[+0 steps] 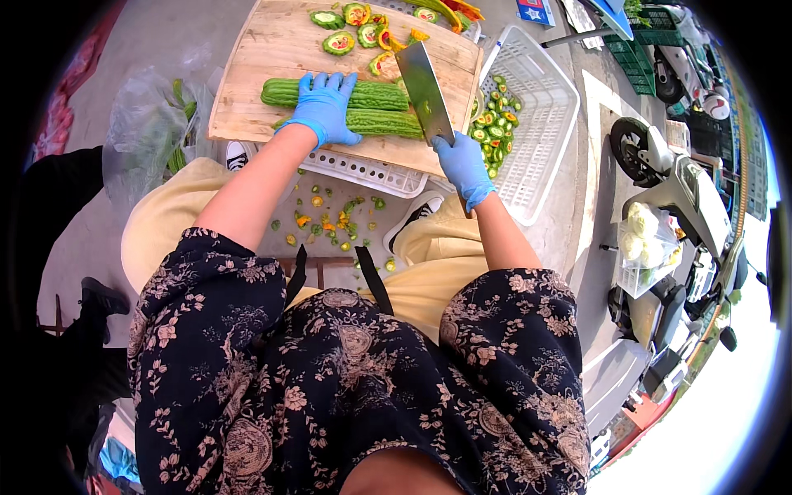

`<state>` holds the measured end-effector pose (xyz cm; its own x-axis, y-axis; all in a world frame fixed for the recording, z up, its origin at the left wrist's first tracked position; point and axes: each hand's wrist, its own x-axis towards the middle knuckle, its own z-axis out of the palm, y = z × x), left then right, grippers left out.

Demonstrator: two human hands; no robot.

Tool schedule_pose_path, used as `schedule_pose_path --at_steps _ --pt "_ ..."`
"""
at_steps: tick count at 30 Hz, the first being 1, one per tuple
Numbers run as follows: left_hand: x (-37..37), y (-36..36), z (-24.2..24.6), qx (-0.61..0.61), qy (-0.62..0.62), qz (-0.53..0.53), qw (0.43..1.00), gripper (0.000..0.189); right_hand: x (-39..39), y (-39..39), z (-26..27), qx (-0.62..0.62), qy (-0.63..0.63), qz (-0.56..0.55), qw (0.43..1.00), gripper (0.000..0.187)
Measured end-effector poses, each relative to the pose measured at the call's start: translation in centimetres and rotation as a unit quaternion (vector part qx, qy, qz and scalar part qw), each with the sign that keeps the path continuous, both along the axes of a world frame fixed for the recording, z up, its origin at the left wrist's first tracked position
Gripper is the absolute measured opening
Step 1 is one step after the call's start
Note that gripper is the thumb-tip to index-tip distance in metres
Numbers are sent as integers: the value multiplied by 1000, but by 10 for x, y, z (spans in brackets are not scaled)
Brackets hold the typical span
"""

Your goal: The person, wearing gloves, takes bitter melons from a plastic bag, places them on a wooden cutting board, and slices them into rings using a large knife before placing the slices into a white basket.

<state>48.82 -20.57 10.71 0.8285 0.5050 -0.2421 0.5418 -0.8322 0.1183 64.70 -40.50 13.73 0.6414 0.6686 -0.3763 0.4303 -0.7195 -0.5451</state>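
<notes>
Two long green bitter melons lie side by side on a wooden cutting board [247, 55]. My left hand [325, 111], in a blue glove, presses down across the upper bitter melon [380, 96] and the lower bitter melon [390, 122], fingers spread. In my right hand [463, 164], also gloved, is a cleaver [424, 90] with a broad metal blade. Its blade stands at the melons' right ends; whether it touches them I cannot tell. Cut slices and orange-red seedy pieces [339, 43] lie at the board's far side.
A white plastic basket [557, 124] at the right holds many melon slices [495, 127]. Beneath the board is another white basket [365, 173]. Scraps [328, 226] litter the ground between my feet. A clear plastic bag [139, 133] with green vegetables lies left. A person in black is at the left edge.
</notes>
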Motion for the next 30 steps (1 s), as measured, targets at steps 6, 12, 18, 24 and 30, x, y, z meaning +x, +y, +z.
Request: schedule_pose_path --at_steps 6,12,18,24,30 --pt "0 -1 -4 -9 -3 -1 1000 109 1 -3 34 -47 33 19 998 32" --pt "1 -2 -4 -19 -11 -2 1000 108 1 1 33 -124 49 38 990 34" --pt "-1 -3 0 -15 -3 -11 1000 109 -4 18 17 -152 35 67 985 32" --pt "0 -2 -1 -13 -13 -12 1000 110 -7 24 -35 -44 -28 59 997 31" --pt "-3 -3 4 -21 9 -11 1000 111 -11 11 31 -42 48 10 998 32"
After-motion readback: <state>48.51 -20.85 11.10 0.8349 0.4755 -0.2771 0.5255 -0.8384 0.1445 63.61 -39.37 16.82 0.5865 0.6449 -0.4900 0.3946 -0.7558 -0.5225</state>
